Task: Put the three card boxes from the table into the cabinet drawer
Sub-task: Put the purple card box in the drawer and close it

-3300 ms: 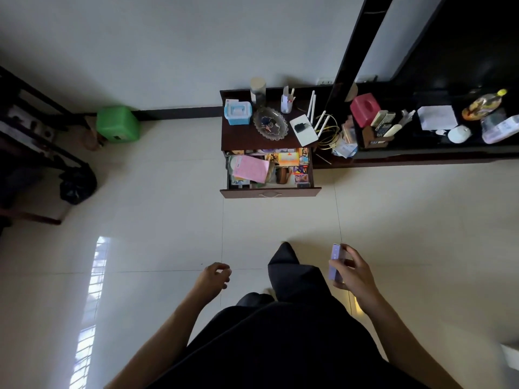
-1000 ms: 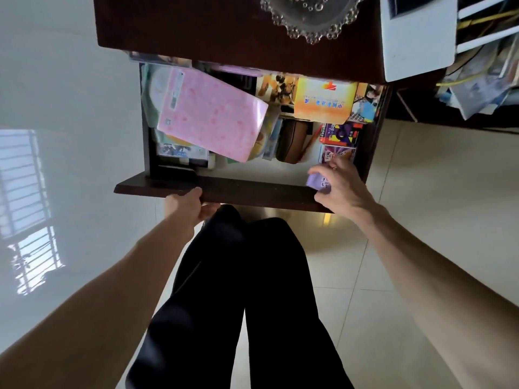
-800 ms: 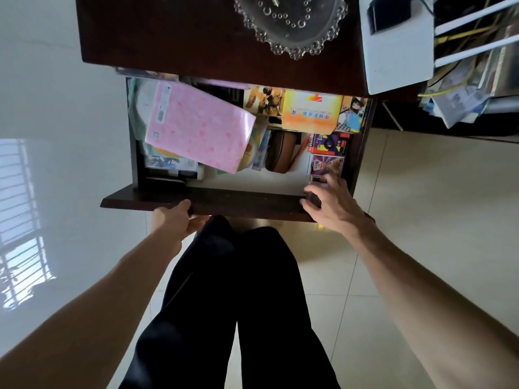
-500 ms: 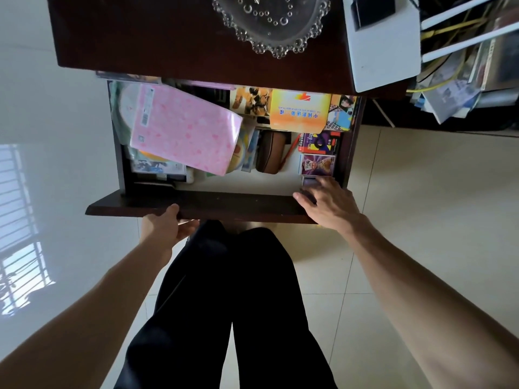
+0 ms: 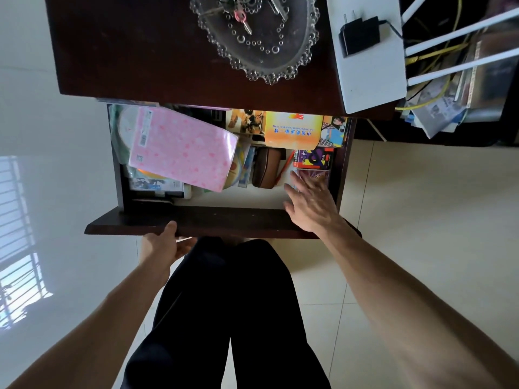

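The dark wooden cabinet's drawer (image 5: 224,221) stands pulled out below me. In its right front corner lie two card boxes: a red, purple and yellow one (image 5: 313,158) and, just in front of it, a purple one (image 5: 317,174). My right hand (image 5: 309,203) lies flat over that corner with fingers spread, fingertips touching the purple box. A pale lavender edge (image 5: 293,175) shows beside my fingers; whatever is beneath my palm is hidden. My left hand (image 5: 165,244) grips the drawer front's lower edge, thumb on top.
The drawer also holds a pink packet (image 5: 182,147), a brown case (image 5: 265,169), an orange box (image 5: 292,130) and discs at the left. On the cabinet top (image 5: 126,51) sit a glass dish (image 5: 252,37) with keys and a white router (image 5: 365,66). My dark-trousered legs stand below.
My right hand carried the lavender box to the drawer, lowered it into the right front corner, then flattened with fingers spread. My left hand took hold of the drawer front and stays there.
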Demonstrator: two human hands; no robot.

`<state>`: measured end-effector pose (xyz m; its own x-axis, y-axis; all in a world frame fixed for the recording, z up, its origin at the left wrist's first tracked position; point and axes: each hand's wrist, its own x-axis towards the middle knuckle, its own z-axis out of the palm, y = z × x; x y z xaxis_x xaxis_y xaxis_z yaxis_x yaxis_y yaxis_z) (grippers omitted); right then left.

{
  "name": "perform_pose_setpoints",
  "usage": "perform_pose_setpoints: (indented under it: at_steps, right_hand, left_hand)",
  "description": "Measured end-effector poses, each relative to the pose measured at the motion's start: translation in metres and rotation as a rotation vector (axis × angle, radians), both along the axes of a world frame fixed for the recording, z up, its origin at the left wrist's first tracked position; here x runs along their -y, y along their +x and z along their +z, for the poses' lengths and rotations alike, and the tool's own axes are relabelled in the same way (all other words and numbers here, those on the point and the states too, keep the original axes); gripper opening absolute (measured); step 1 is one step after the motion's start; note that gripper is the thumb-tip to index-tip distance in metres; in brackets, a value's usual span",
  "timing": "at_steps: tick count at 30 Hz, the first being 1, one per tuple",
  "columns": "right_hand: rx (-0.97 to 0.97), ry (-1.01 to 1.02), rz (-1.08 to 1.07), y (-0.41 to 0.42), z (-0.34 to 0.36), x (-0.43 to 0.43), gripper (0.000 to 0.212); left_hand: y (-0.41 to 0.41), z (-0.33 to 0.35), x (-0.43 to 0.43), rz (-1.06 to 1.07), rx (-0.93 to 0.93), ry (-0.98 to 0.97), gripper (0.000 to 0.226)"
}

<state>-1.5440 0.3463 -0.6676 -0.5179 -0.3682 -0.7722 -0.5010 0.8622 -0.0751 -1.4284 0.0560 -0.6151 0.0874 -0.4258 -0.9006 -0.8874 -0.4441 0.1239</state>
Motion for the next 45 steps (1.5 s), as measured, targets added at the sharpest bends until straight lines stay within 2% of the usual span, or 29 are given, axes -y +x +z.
perform_pose_setpoints:
  at_steps: [3, 5, 10, 15, 17, 20, 23, 26, 31, 34, 38, 41, 45]
  right_hand:
    - [0.033, 0.113, 0.2, -0.005, -0.009, 0.0, 0.062]
    - [0.005, 0.165, 0.233, -0.003, -0.011, -0.004, 0.061]
    - [0.019, 0.207, 0.237, 0.0, -0.013, -0.007, 0.063]
    - [0.069, 0.151, 0.081, -0.004, -0.004, 0.002, 0.061]
    - [0.079, 0.052, -0.147, 0.002, 0.012, 0.01, 0.055]
    - [0.18, -0.168, -0.763, 0.02, 0.041, 0.022, 0.05]
    - [0.275, -0.29, -1.193, 0.039, 0.067, 0.028, 0.039]
    - [0.3, -0.289, -1.6, 0.061, 0.08, 0.025, 0.031]
    - [0.231, -0.136, -2.068, 0.091, 0.082, 0.009, 0.031]
    - [0.257, -0.172, -2.226, 0.093, 0.074, 0.005, 0.031]
    - [0.268, -0.204, -2.373, 0.086, 0.056, 0.008, 0.023]
    - [0.305, -0.213, -2.512, 0.082, 0.047, 0.009, 0.023]
    - [0.363, -0.375, -2.667, 0.087, 0.043, 0.017, 0.033]
  left_hand:
    - [0.005, -0.005, 0.002, -0.037, 0.018, -0.005, 0.034]
    - [0.008, -0.008, 0.002, -0.051, 0.021, -0.01, 0.032]
    - [0.011, -0.011, 0.001, -0.073, 0.017, -0.009, 0.032]
    - [0.008, -0.008, 0.004, -0.037, 0.011, 0.013, 0.03]
    - [0.003, -0.002, 0.007, 0.036, -0.006, 0.034, 0.026]
    - [-0.004, 0.012, 0.01, 0.152, -0.025, 0.065, 0.021]
    - [-0.009, 0.029, 0.011, 0.233, -0.046, 0.082, 0.017]
    - [-0.008, 0.036, 0.014, 0.251, -0.053, 0.039, 0.017]
    - [-0.003, 0.036, 0.021, 0.209, -0.066, 0.037, 0.028]
    - [0.0, 0.033, 0.024, 0.204, -0.087, 0.035, 0.026]
    - [0.004, 0.026, 0.028, 0.211, -0.093, 0.066, 0.011]
    - [0.006, 0.023, 0.032, 0.213, -0.103, 0.108, 0.024]
    - [0.007, 0.021, 0.036, 0.221, -0.105, 0.123, 0.031]
